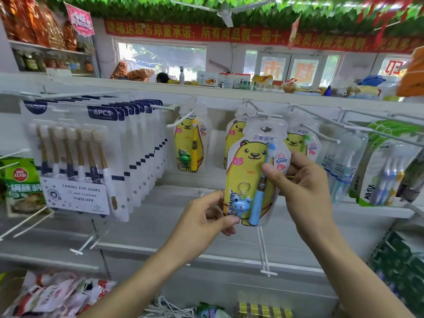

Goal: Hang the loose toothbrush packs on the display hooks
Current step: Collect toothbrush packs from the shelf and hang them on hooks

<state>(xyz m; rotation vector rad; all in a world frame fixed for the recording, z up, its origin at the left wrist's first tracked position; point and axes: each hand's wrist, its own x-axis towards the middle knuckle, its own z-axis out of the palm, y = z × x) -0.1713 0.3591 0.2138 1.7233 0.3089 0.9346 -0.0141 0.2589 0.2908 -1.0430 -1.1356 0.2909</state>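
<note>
Yellow bear children's toothbrush pack [250, 177] held upright between both hands, left hand [204, 222] pinching its bottom left corner, right hand [302, 187] gripping its right edge, thumb on front, white display hook [263, 111] just above the pack's hang hole

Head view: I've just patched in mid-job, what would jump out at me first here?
Dead centre, both hands hold up a yellow bear toothbrush pack with a blue brush and a blue frog toy: the left hand pinches its bottom corner, the right hand grips its right edge. Behind it, similar bear packs hang on white display hooks. To the left hangs a thick row of 6PCS toothbrush packs.
</note>
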